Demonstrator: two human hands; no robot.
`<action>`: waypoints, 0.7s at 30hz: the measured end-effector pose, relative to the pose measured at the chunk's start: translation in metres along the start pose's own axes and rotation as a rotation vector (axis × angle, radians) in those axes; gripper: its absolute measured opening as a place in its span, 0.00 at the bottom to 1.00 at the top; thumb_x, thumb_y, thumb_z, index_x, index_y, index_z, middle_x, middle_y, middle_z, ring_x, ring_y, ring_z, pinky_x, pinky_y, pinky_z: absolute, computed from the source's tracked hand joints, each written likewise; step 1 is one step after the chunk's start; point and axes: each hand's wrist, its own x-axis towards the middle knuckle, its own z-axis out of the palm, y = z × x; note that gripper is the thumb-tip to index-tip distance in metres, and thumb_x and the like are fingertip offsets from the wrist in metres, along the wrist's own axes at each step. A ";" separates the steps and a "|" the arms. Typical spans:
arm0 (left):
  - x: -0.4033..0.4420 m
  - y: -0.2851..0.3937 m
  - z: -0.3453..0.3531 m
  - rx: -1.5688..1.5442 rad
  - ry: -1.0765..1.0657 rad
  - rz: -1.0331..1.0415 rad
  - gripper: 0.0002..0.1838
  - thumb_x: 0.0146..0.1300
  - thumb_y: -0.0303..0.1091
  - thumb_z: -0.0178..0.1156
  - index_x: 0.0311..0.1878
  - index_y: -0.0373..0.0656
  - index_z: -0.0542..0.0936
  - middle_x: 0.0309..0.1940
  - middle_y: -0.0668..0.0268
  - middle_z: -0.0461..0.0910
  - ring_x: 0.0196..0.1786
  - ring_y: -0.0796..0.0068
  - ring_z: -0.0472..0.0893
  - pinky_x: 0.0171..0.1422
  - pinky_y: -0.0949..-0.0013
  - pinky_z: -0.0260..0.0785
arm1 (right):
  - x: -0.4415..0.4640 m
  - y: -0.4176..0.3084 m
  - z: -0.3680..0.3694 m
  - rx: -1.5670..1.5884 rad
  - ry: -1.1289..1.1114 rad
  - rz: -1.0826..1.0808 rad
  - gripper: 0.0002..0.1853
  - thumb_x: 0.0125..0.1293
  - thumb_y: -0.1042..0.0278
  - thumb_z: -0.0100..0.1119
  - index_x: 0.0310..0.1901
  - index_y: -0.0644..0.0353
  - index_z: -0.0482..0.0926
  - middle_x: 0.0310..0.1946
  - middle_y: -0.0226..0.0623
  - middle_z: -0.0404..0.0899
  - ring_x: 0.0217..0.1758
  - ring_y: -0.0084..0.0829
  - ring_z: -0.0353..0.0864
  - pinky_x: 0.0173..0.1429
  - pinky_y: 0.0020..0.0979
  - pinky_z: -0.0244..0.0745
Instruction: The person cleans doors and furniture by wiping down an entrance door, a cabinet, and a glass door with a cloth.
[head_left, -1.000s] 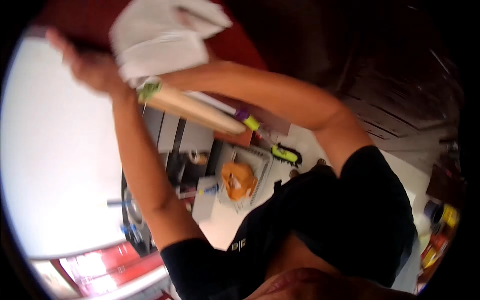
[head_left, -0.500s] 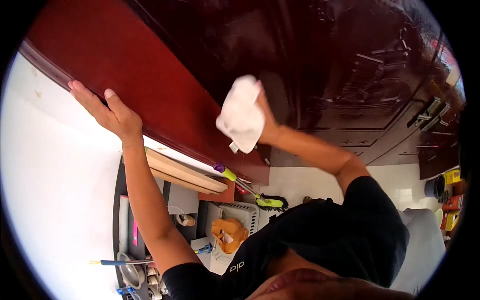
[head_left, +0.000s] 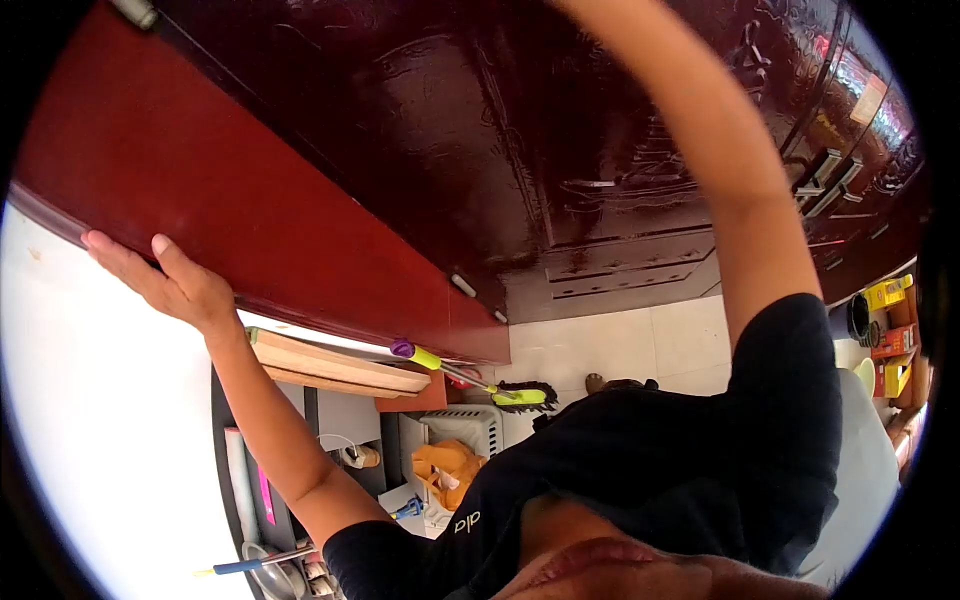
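My left hand [head_left: 178, 284] rests against the back edge of a tall dark-red wooden cabinet [head_left: 230, 190], beside the white wall. Its fingers are stretched out, thumb apart, and it holds nothing. My right forearm [head_left: 710, 130] reaches up across the glossy carved cabinet door [head_left: 420, 110]. The right hand lies beyond the upper edge of the view, so neither it nor the white cloth seen earlier shows now.
Below the left arm are wooden boards [head_left: 340, 365], a green-and-purple duster mop [head_left: 520, 397], a grey plastic basket [head_left: 478, 420] and an orange bag [head_left: 450, 468]. Yellow boxes [head_left: 888, 292] and a black bucket [head_left: 850, 318] stand at far right. Metal handles [head_left: 828, 182] project from the doors.
My right hand has swung upward out of view, taking the white cloth along. The view has shifted slightly, and my left hand stays on the cabinet edge.
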 end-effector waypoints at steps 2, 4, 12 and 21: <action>-0.001 -0.003 0.000 0.007 -0.002 0.008 0.34 0.74 0.39 0.44 0.78 0.35 0.52 0.80 0.50 0.49 0.82 0.53 0.47 0.84 0.54 0.39 | -0.061 -0.024 0.006 0.035 -0.168 -0.125 0.19 0.66 0.54 0.55 0.47 0.62 0.82 0.47 0.44 0.80 0.60 0.44 0.72 0.67 0.48 0.64; 0.000 0.000 -0.001 0.003 -0.005 -0.003 0.33 0.75 0.38 0.44 0.78 0.35 0.53 0.80 0.49 0.49 0.82 0.53 0.48 0.84 0.55 0.39 | -0.140 -0.051 -0.001 0.072 -0.476 -0.184 0.18 0.65 0.56 0.55 0.44 0.63 0.85 0.50 0.45 0.79 0.65 0.45 0.68 0.71 0.48 0.59; -0.002 -0.001 -0.001 0.032 0.001 0.035 0.32 0.74 0.36 0.43 0.78 0.36 0.54 0.79 0.49 0.50 0.82 0.52 0.49 0.84 0.55 0.39 | -0.281 -0.084 -0.025 0.032 -0.826 -0.318 0.19 0.59 0.59 0.56 0.43 0.67 0.85 0.46 0.43 0.83 0.63 0.42 0.70 0.77 0.45 0.52; 0.000 0.003 -0.001 0.047 0.006 0.013 0.32 0.73 0.35 0.43 0.78 0.34 0.54 0.79 0.48 0.51 0.81 0.51 0.49 0.84 0.54 0.39 | -0.029 -0.025 0.002 -0.058 -0.052 -0.029 0.26 0.67 0.56 0.52 0.55 0.72 0.77 0.53 0.62 0.77 0.68 0.56 0.68 0.75 0.57 0.54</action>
